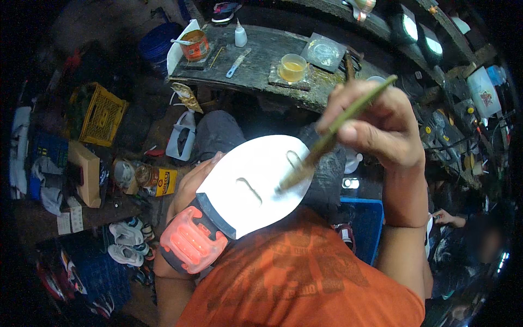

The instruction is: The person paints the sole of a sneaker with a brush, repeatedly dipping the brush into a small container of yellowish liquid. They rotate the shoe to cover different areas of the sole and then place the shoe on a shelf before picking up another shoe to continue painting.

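A shoe sole point(256, 185), white at the front with a black band and a coral-red heel, is held over my lap, its underside facing up. Two short curved marks or slots show on the white part. My left hand point(188, 188) wraps round its left side; most of the fingers are hidden behind it. In my right hand point(376, 120) is a brush point(343, 122) with a greenish handle, pinched between thumb and fingers. Motion blurs its bristle end, which lies over the right part of the white surface; whether it touches, I cannot tell.
Ahead stands a dark workbench point(261, 46) with a tub of yellowish liquid point(292, 68), an orange can point(195, 46), a white squeeze bottle point(241, 35) and a knife-like tool point(238, 62). At left are a yellow crate point(103, 114) and several shoes point(128, 240). Another person's hand point(444, 218) shows at right.
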Available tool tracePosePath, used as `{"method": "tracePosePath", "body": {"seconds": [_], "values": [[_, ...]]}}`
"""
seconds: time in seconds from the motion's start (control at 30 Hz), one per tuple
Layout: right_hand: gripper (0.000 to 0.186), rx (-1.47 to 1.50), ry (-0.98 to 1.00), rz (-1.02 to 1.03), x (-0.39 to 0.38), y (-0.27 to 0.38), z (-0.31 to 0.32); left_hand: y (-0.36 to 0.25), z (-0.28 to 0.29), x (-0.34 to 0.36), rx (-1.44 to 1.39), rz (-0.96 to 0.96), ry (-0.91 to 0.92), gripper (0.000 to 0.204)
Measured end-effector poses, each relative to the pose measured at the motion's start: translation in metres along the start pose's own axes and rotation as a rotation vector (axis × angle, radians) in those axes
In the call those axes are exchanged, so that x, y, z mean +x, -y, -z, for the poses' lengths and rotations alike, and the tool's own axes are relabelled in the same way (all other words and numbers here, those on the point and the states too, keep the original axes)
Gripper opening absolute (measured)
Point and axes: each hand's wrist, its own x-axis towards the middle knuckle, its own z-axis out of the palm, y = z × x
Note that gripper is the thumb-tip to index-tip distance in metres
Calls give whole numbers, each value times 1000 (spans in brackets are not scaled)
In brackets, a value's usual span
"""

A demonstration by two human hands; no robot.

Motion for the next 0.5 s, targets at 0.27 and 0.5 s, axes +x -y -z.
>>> {"method": "tracePosePath", "body": {"seconds": [0.27, 0.5], "values": [[26, -92, 54, -116, -5, -1, -3, -16, -2, -5, -64, 49, -21, 58], [23, -82, -92, -127, -19, 9, 2, -19, -4, -10, -103, 81, -15, 52]]}}
